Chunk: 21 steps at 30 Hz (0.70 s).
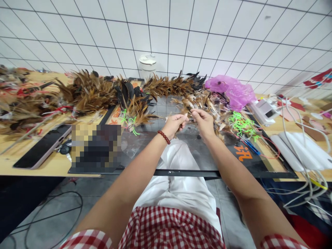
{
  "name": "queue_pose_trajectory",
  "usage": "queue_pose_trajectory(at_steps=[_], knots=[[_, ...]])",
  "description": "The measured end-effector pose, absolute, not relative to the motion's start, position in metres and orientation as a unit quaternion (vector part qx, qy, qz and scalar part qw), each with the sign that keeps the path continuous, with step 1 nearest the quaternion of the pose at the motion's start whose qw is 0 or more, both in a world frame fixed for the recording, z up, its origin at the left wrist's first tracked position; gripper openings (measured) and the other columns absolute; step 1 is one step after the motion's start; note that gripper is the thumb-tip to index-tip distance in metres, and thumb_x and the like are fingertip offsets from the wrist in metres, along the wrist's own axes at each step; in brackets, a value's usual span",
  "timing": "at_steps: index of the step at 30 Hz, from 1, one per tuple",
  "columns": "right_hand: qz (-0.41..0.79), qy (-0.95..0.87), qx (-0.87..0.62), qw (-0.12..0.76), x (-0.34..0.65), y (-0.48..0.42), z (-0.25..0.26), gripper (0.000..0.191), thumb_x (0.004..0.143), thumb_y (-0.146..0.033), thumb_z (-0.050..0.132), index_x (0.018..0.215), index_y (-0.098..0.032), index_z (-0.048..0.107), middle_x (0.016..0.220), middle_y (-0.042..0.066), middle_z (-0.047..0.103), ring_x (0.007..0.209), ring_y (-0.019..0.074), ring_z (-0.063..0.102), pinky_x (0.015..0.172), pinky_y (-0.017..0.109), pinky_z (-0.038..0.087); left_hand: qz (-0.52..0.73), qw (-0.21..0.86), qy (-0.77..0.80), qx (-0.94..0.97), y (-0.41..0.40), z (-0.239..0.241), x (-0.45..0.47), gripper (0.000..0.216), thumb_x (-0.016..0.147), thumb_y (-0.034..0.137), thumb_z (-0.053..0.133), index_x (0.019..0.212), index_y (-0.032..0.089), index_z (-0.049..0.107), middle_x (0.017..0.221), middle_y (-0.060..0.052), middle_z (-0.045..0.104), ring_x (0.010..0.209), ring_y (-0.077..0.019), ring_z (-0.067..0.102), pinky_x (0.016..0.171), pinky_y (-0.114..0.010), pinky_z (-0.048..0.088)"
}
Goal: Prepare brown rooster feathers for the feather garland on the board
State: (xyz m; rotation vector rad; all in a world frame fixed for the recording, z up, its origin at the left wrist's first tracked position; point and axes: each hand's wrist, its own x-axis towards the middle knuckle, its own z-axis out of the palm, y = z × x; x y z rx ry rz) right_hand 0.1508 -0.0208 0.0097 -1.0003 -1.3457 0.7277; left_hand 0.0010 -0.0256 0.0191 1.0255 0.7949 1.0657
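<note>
My left hand, with a brown bead bracelet at the wrist, is closed in a pinch over the dark glass panel. Small brownish feathers show at its fingertips. Close by on the right, my right hand pinches thumb to forefinger on what looks like a feather, mostly hidden by the fingers. Just beyond both hands lies a heap of loose brown and cream feathers. To the left is a bundle of brown and black feathers with bright green ties.
Feather bundles line the back, near a white lidded cup and a pink plastic bag. Green strings and a blue tool lie right. A phone rests left; white cabled devices stand far right.
</note>
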Motion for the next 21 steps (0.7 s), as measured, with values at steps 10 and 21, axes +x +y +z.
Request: queue_pose_trajectory(at_steps=[10, 21], knots=[[0.378, -0.635, -0.397, 0.544, 0.146, -0.029, 0.015, 0.022, 0.080, -0.042, 0.064, 0.076, -0.020, 0.065, 0.065, -0.002, 0.059, 0.061, 0.0125, 0.055, 0.064, 0.028, 0.047, 0.436, 0.690, 0.328, 0.476, -0.028, 0.018, 0.004, 0.025, 0.075, 0.034, 0.070, 0.064, 0.012, 0.062, 0.054, 0.000, 0.055, 0.044, -0.0047, 0.048, 0.039, -0.015, 0.033], [0.098, -0.829, -0.447, 0.322, 0.129, -0.006, 0.031, 0.019, 0.081, -0.016, 0.057, 0.091, -0.021, 0.071, 0.092, 0.005, 0.066, 0.087, 0.0180, 0.060, 0.080, 0.029, 0.045, 0.687, 0.484, 0.435, 0.324, -0.004, 0.025, -0.017, 0.025, 0.075, 0.039, 0.068, 0.068, 0.015, 0.063, 0.050, 0.005, 0.048, 0.038, -0.0025, 0.037, 0.039, -0.017, 0.025]])
